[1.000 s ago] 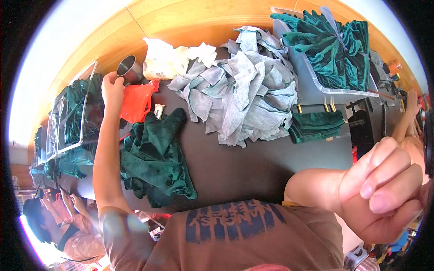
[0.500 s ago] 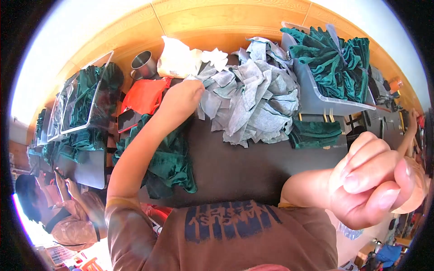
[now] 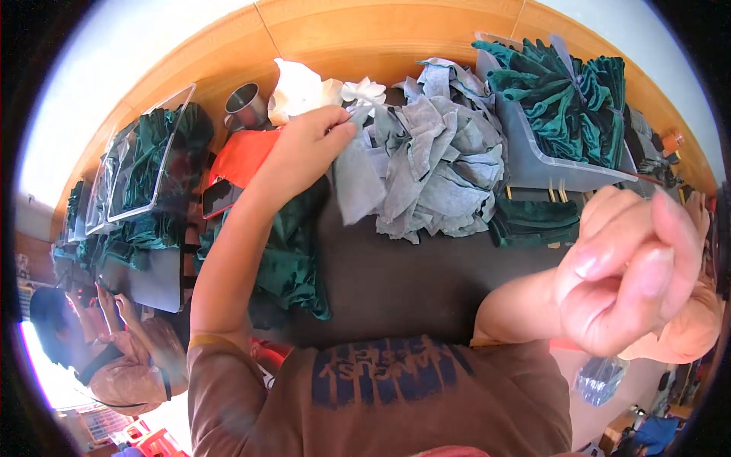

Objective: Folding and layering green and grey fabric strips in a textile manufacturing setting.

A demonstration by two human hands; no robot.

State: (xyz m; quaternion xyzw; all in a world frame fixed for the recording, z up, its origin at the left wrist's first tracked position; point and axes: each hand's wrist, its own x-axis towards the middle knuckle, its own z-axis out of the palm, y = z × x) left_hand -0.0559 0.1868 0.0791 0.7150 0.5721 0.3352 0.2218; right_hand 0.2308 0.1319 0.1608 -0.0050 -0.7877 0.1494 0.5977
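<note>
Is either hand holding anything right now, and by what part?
The left hand pinches a grey cloth by its upper end, between thumb and fingers. The right hand is curled, with nothing visible in it.

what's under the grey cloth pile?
Dark tabletop shows along the near edge of the grey cloth pile; anything beneath its middle is covered by the layers.

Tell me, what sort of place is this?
Maybe a cloth workshop: grey cloth pieces are heaped on the dark table, green velvety cloth fills a clear bin, and another person is nearby.
</note>
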